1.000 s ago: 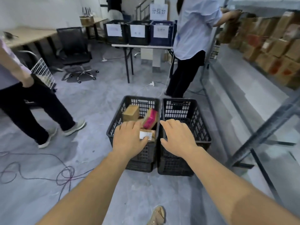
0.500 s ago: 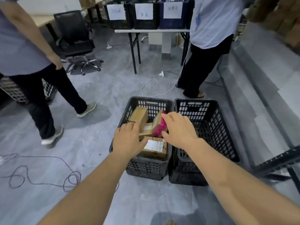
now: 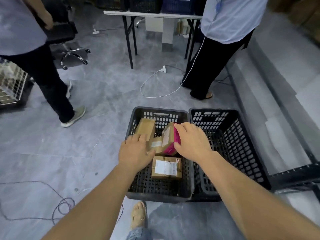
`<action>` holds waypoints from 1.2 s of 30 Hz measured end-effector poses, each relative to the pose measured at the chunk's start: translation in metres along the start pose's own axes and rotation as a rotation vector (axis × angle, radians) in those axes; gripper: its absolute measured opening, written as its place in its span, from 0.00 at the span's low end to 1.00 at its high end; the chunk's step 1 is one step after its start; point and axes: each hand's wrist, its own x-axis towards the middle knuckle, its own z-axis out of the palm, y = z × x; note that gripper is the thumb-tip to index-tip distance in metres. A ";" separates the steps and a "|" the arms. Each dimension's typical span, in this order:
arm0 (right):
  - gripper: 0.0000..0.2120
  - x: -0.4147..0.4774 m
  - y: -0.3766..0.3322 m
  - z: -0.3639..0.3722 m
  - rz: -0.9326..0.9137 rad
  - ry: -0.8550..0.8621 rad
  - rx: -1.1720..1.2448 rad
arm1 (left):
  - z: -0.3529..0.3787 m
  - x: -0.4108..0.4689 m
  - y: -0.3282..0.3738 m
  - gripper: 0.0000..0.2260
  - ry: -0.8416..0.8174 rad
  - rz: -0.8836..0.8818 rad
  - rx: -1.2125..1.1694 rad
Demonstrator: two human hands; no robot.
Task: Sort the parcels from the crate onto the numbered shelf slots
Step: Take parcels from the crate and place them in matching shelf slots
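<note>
Two black plastic crates stand side by side on the floor. The left crate (image 3: 131, 125) holds several parcels; the right crate (image 3: 242, 135) looks bare inside. My right hand (image 3: 192, 142) grips a tilted pink-and-brown parcel (image 3: 168, 139), thumb at its near edge and fingers over its top. My left hand (image 3: 136, 151) reaches over the crate's left side and rests on a small brown box (image 3: 155, 144). A tall brown box (image 3: 145, 127) leans at the back left. A labelled brown box (image 3: 166, 168) lies flat near the front.
A grey metal shelf (image 3: 285, 104) runs along the right. One person (image 3: 223, 40) stands by a folding table (image 3: 152, 14) behind the crates; another person (image 3: 34, 58) walks at the left near a wire basket (image 3: 12, 82). Cables (image 3: 155, 84) trail on the floor.
I have come closer and looked down into the crates. Both hands dropped into the left crate; my right hand moved left and closed round the pink parcel.
</note>
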 end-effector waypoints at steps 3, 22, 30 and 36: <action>0.28 0.037 -0.005 0.011 0.040 -0.051 -0.003 | 0.006 0.038 -0.027 0.29 -0.054 -0.001 -0.033; 0.27 0.168 0.067 0.193 0.344 -0.339 0.159 | 0.163 0.188 -0.062 0.30 -0.356 0.017 -0.119; 0.39 0.187 0.076 0.267 0.515 -0.458 0.164 | 0.210 0.203 -0.077 0.29 -0.345 0.006 -0.103; 0.37 0.196 0.066 0.289 0.638 -0.518 0.310 | 0.225 0.200 -0.086 0.29 -0.382 -0.035 -0.135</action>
